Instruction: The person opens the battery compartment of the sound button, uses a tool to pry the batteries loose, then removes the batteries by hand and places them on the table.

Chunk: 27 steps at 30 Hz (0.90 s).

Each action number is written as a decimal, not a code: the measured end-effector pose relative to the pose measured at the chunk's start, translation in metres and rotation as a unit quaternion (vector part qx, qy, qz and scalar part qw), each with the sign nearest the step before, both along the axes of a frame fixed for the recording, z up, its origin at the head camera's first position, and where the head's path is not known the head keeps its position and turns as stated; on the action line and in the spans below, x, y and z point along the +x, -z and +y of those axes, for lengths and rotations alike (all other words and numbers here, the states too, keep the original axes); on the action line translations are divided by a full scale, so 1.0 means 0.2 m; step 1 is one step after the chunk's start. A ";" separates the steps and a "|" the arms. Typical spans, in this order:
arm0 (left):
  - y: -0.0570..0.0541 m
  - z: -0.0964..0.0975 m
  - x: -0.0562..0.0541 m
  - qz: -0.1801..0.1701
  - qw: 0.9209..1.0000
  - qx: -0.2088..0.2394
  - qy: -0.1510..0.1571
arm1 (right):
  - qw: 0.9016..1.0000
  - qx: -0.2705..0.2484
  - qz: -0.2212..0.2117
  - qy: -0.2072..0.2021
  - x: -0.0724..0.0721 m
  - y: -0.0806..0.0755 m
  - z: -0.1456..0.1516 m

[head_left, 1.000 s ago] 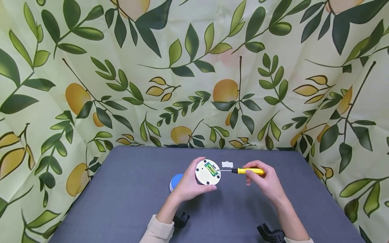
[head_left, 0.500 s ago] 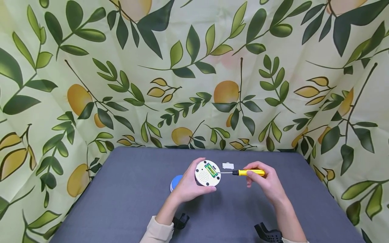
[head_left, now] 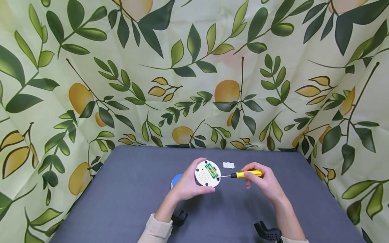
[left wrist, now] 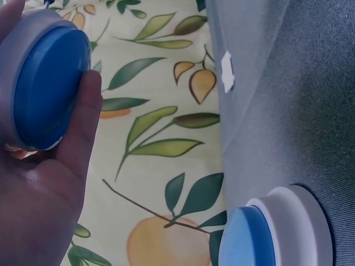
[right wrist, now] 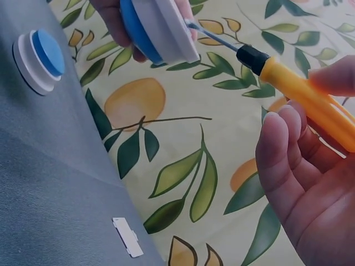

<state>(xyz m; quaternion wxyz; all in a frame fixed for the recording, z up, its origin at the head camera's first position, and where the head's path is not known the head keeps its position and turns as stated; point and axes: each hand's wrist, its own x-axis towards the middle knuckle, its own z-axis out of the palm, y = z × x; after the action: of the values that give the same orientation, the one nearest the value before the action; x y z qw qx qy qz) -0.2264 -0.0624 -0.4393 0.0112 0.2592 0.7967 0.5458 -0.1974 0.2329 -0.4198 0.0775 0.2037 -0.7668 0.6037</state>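
My left hand point(head_left: 187, 185) grips a round white push button point(head_left: 204, 176) by its rim, its underside with the battery compartment point(head_left: 211, 170) turned up toward the head camera. Batteries show inside that compartment. In the left wrist view the device's blue top point(left wrist: 52, 88) faces the palm side. My right hand point(head_left: 263, 180) pinches a screwdriver point(head_left: 249, 173) with a yellow handle and black collar. The screwdriver's thin tip meets the underside at the compartment's lower right edge; whether it touches a battery is too small to tell.
A second blue-and-white button point(right wrist: 41, 61) rests on the grey table point(head_left: 136, 202), partly behind my left hand in the head view. Beyond the screwdriver lies a small white battery cover point(head_left: 228, 165). A leaf-patterned cloth point(head_left: 194, 84) hangs behind and at both sides.
The screwdriver has shifted slightly left and down, its tip now lower along the compartment edge and its shaft more tilted. My left hand keeps holding the button nearly still.
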 end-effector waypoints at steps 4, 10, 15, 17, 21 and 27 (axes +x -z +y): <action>0.00 -0.01 0.00 -0.018 1.000 0.011 0.020 | 1.000 -0.007 -0.016 0.010 0.00 0.01 0.00; 0.00 -0.01 0.01 -0.027 0.999 0.010 0.038 | 0.998 -0.046 -0.029 0.019 0.00 0.02 -0.01; 0.00 -0.01 0.01 -0.023 0.999 0.007 0.039 | 0.994 -0.077 -0.062 0.039 -0.02 0.02 -0.04; -0.01 -0.01 0.01 -0.024 0.999 0.006 0.039 | 0.993 -0.081 -0.072 0.050 -0.02 0.03 -0.05; 0.00 -0.01 0.01 -0.024 0.999 0.005 0.041 | 0.992 -0.080 -0.077 0.059 -0.02 0.02 -0.06; 0.00 -0.01 0.01 -0.025 0.999 0.001 0.044 | 0.992 -0.081 -0.077 0.061 -0.01 0.00 -0.07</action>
<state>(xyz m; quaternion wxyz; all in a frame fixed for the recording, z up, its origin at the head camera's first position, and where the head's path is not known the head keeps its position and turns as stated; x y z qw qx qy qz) -0.2247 -0.0639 -0.4383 0.0552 0.2807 0.7834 0.5517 -0.1989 0.2193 -0.4207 0.0706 0.1026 -0.7302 0.6718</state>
